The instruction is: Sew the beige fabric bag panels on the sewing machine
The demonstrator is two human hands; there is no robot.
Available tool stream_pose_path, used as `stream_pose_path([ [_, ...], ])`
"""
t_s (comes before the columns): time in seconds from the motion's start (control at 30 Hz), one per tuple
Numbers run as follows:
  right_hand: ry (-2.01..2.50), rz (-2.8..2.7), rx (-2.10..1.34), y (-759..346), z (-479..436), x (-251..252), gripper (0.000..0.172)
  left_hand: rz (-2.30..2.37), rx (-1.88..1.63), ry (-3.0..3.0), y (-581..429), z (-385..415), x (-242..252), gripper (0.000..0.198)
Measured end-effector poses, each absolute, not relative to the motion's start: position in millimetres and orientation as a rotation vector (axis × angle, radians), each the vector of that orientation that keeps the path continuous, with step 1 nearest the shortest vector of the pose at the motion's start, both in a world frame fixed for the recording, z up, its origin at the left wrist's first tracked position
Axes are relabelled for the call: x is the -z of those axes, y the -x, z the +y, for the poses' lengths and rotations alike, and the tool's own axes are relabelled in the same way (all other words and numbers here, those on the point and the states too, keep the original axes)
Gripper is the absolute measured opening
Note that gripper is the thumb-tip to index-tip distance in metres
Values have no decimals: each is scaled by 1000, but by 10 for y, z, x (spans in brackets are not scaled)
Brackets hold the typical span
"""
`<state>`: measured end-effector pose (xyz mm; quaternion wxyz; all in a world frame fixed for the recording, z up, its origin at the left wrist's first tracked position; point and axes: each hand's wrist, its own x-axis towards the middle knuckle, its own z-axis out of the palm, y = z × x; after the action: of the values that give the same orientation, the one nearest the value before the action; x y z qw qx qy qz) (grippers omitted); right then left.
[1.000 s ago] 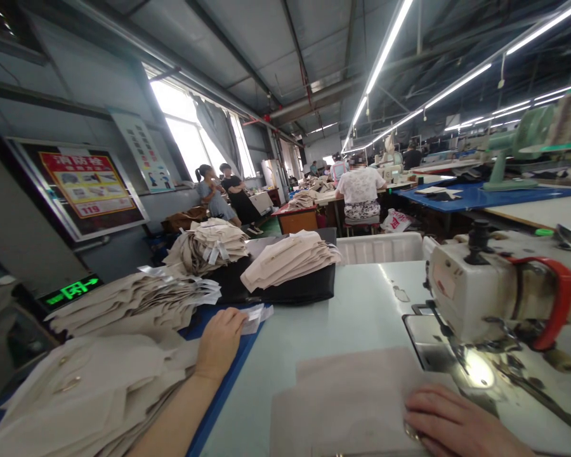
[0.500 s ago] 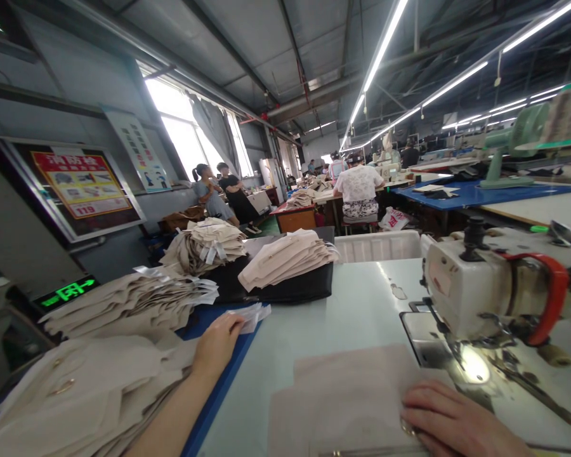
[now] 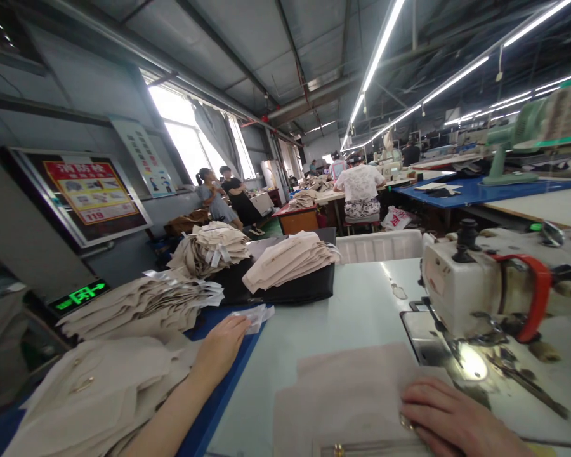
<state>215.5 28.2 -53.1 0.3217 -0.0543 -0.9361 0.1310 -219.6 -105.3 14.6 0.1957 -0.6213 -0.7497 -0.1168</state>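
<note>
My left hand (image 3: 226, 346) reaches over a blue board edge, its fingers together at a small pile of translucent white strips (image 3: 261, 316); the thumb is hidden. My right hand (image 3: 450, 412) lies palm down with fingers stretched out on the right side of a beige fabric piece (image 3: 347, 393). That piece lies on the pale table, with gold-coloured metal fittings near its lower edge and by my fingers. Right of it stands a sewing machine (image 3: 476, 285), its lamp lit over the needle area. Beside my left forearm is a stack of beige panels (image 3: 109, 374).
More beige panels with white strips (image 3: 147, 304) lie at the left. A rolled bundle (image 3: 212, 247) and another fabric stack (image 3: 288, 260) rest around a black pad (image 3: 309, 289). Beyond the table is a white bin (image 3: 380, 244). Farther off, a person (image 3: 359, 187) sits working.
My left fingers have gone from a pinch at the strips to lying flatter over them. My right hand and the fabric under it stay in place. The view has shifted slightly.
</note>
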Motion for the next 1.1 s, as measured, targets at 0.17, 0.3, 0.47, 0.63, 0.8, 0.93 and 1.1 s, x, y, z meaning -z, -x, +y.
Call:
stream_pose_path([
  [0.17,216,-2533,-384,-2186,198,352,27,-1960,299,1739,2176,-1103,-195,34],
  [0.3,286,-2630,-383,-2200,136,210,27,-1767,250,1741,2029,-1187,-285,39],
  [0.47,383,-2595,-348,-2111,88,283,25,-1231,149,1744,1495,-1235,-436,33],
  [0.63,479,-2752,-211,-1986,55,172,14,-1111,244,1846,864,-1068,-398,35],
  [0.8,472,-2760,-221,-2232,58,-11,22,-1069,370,1989,250,-872,-189,40],
  [0.93,482,-2708,-253,-2650,5,35,23,-1133,470,2095,-167,-752,-52,34],
  [1.1,414,-2713,-306,-2925,-34,181,24,-1285,561,2151,-491,-465,89,28],
])
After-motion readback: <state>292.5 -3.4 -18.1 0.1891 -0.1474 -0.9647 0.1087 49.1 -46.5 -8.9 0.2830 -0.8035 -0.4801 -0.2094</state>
